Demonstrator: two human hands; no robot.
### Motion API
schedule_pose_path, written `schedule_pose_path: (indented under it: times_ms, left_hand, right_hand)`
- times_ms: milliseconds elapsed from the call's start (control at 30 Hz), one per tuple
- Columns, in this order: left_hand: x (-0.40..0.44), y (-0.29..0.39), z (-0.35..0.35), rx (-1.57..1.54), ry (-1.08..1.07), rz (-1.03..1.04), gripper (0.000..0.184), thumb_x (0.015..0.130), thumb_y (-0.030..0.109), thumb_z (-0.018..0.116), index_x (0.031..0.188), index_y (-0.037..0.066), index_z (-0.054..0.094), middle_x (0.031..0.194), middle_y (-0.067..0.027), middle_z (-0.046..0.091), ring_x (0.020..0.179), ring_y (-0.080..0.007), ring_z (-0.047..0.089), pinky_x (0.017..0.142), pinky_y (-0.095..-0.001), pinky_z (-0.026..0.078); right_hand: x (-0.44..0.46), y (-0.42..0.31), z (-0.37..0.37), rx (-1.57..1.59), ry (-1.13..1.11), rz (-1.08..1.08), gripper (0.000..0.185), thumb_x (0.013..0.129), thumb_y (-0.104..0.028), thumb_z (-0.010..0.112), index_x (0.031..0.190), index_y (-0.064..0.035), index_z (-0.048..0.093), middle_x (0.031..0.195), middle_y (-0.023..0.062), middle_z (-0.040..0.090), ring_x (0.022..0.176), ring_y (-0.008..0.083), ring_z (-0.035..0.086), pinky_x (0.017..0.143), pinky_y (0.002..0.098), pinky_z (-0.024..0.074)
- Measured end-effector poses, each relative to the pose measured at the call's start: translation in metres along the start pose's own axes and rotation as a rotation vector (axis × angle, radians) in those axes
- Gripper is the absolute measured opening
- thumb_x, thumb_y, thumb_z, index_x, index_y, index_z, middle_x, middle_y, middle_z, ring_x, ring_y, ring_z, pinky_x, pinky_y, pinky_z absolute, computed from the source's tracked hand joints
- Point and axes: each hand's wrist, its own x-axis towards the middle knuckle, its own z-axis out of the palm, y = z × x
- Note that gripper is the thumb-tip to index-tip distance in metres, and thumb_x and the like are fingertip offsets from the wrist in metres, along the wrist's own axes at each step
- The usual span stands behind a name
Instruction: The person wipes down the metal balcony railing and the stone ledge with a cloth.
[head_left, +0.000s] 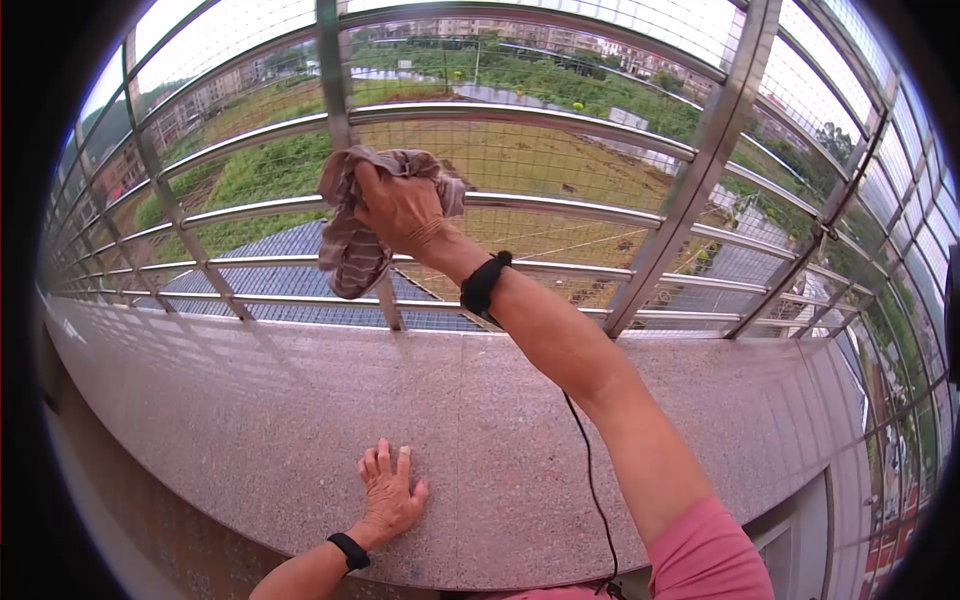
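Observation:
My right hand (402, 208) grips a brown cloth with pale stripes (352, 255). It presses the cloth against the metal window bars (550, 207), where an upright bar (336, 80) meets a horizontal one. Part of the cloth hangs down below the hand, and my fingertips are partly hidden in its folds. Lower down, my left hand (390, 497) rests on the speckled pinkish stone ledge (270, 420) with its fingers spread. Nothing is in that hand. Each wrist wears a black band.
A wide upright post (690, 170) stands right of the cloth, with fine wire mesh behind the bars. A thin black cable (590, 470) runs down over the ledge beside my right arm. Outside lie a grey roof (290, 255) and a grassy field (540, 160).

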Motion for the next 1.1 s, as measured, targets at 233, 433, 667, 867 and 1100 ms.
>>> schedule_pose_path:
  times_ms: [233, 433, 667, 867, 1100]
  left_hand:
    - [0.0, -0.001, 0.005, 0.016, -0.017, -0.039, 0.064, 0.073, 0.026, 0.062, 0.126, -0.002, 0.04, 0.134, -0.0287, 0.025, 0.124, -0.0449, 0.021, 0.103, -0.0589, 0.013]
    - [0.001, 0.004, 0.0, 0.037, -0.067, -0.087, 0.065, 0.074, 0.026, 0.06, 0.129, -0.002, 0.038, 0.136, -0.029, 0.023, 0.126, -0.0463, 0.02, 0.105, -0.0587, 0.011]
    - [0.0, 0.008, -0.004, 0.069, -0.087, -0.102, 0.066, 0.075, 0.024, 0.06, 0.131, -0.001, 0.035, 0.137, -0.0289, 0.022, 0.126, -0.0454, 0.02, 0.105, -0.0577, 0.011]
    - [0.001, 0.009, -0.01, 0.069, -0.102, -0.073, 0.067, 0.075, 0.023, 0.06, 0.131, -0.001, 0.033, 0.136, -0.0298, 0.022, 0.125, -0.0447, 0.02, 0.104, -0.0577, 0.012]
    - [-0.001, 0.009, -0.013, 0.064, -0.112, -0.092, 0.065, 0.075, 0.024, 0.06, 0.129, -0.002, 0.034, 0.135, -0.0294, 0.022, 0.125, -0.0447, 0.018, 0.104, -0.0575, 0.012]
  right_hand:
    - [-0.003, 0.055, -0.092, -0.17, 0.069, -0.252, 0.03, 0.078, -0.015, 0.062, 0.105, -0.0108, 0.049, 0.08, 0.0116, 0.061, 0.066, 0.0275, 0.062, 0.049, 0.0379, 0.048]
    - [-0.062, 0.108, -0.17, -0.284, 0.127, -0.247, 0.04, 0.077, -0.02, 0.066, 0.113, -0.0137, 0.05, 0.088, 0.0035, 0.06, 0.069, 0.0219, 0.061, 0.05, 0.0317, 0.0515]
    - [-0.137, 0.125, -0.237, -0.349, 0.069, 0.055, 0.041, 0.076, -0.019, 0.068, 0.111, -0.0103, 0.049, 0.092, 0.0114, 0.062, 0.071, 0.0321, 0.063, 0.057, 0.0389, 0.0515]
    - [-0.19, 0.125, -0.226, -0.273, -0.036, 0.051, 0.039, 0.074, -0.02, 0.068, 0.109, -0.0099, 0.054, 0.092, 0.0128, 0.061, 0.078, 0.0331, 0.062, 0.065, 0.0414, 0.0492]
    - [-0.233, 0.116, -0.176, -0.351, -0.082, 0.074, 0.048, 0.071, -0.018, 0.069, 0.116, -0.0087, 0.057, 0.103, 0.0155, 0.061, 0.091, 0.0359, 0.059, 0.079, 0.0435, 0.0459]
